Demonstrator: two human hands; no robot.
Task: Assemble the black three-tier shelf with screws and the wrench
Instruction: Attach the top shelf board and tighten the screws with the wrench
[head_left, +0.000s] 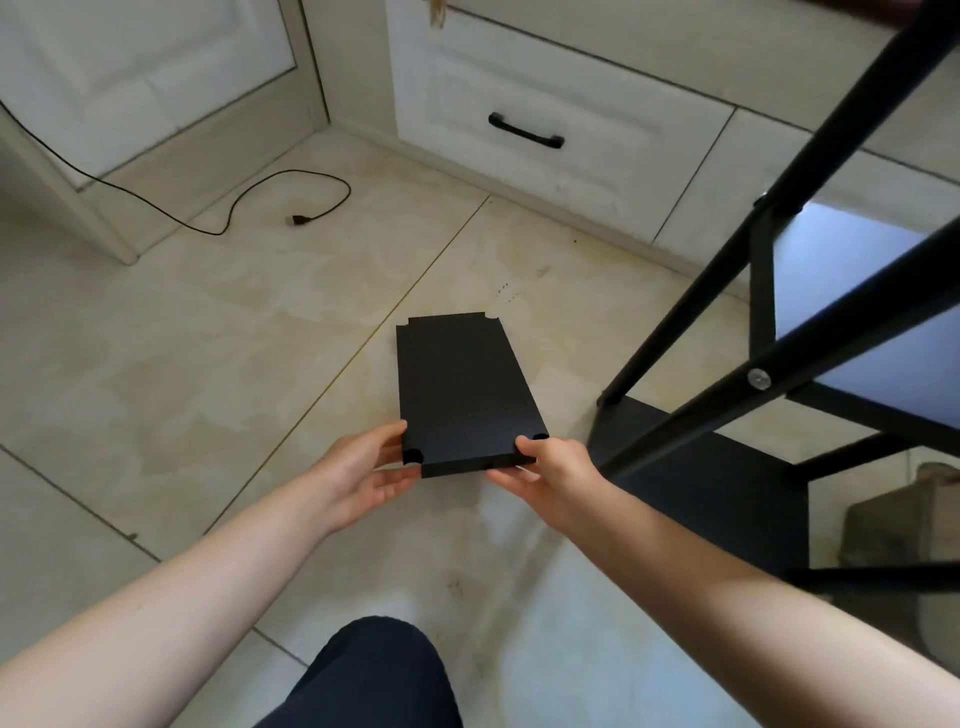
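Observation:
A black rectangular shelf board (462, 384) with notched corners is held flat above the tiled floor. My left hand (358, 478) grips its near left corner, thumb on top and fingers underneath. My right hand (550, 473) grips the near right corner the same way. To the right stands the partly built black shelf frame (769, 291), its slanted metal posts joined by crossbars, with a silver screw head (759, 378) on one post. A black board (727, 499) sits low in the frame. No wrench or loose screws are in view.
White cabinet drawers with a black handle (525, 131) line the back wall. A black cable with a plug (298, 220) lies on the floor at the left. A brown bag-like object (904, 525) sits behind the frame at the right. My knee (374, 675) is at the bottom.

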